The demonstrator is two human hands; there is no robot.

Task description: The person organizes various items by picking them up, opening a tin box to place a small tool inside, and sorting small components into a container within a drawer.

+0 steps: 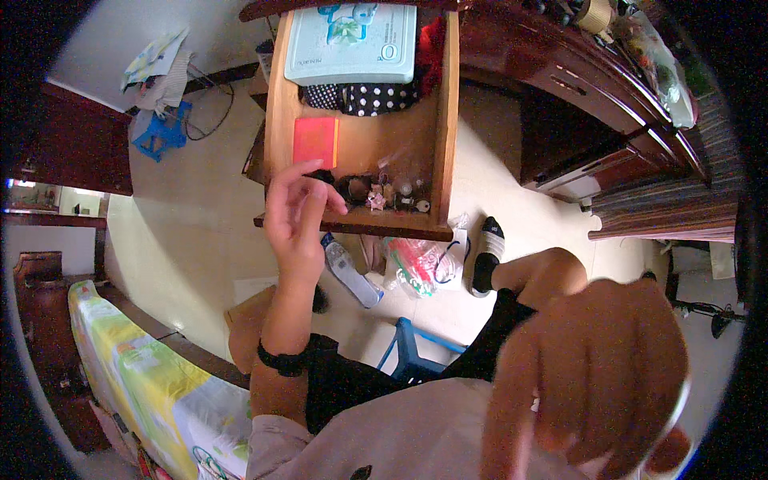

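Note:
An open wooden drawer (449,120) is pulled out before me. My left hand (298,213) hangs over its front left corner, fingers loosely bent and apart, with nothing seen in them. Close by lie a red booklet or packet (315,143) and a dark small item partly hidden by the fingers. Along the drawer's front are a pink star-shaped trinket (376,198), a key (423,206) and other small things. Farther back, a pale blue box (354,54) sits against black polka-dot fabric (381,99). My right hand (591,372) is raised near the camera, blurred; its palm and fingertips are hidden.
A blue plastic stool (411,348) stands between my legs. On the floor lie a blue-grey shoe insole (354,273) and a clear plastic bag (414,264) with red and green in it. A bed with patterned bedding (144,360) is at left, a dark wooden cabinet (576,90) at right.

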